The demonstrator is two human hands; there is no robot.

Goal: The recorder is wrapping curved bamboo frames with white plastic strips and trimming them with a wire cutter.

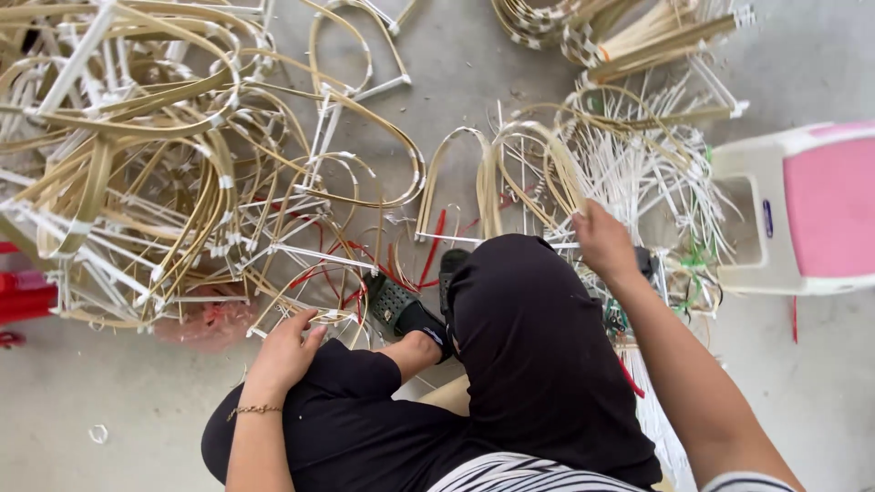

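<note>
- View from above of a person seated low on a grey concrete floor (118, 401), knees up in black trousers, feet in dark clogs.
- The left hand (284, 351) rests near the left knee, fingers curled narrowly around the lower curve of a bent cane hoop (314, 287) bound with white tape.
- That hoop lies flat on the floor just beyond the knee, its arch bulging far-left and its open ends towards the foot; its long axis seems to run near-left to far-right, though overlapping pieces blur its outline.
- It looks light, springy and stiff enough to keep its bow; the taped joints likely give the surest grip, the bare cane being smooth.
- The right hand (603, 241) reaches to the right of the raised knee, fingers closed on something among thin white strips (638, 173); exactly what it pinches cannot be told.
- A big tangle of similar arched frames (137, 155) fills the far left.
- A white and pink plastic stool (802, 210) stands at the right.
</note>
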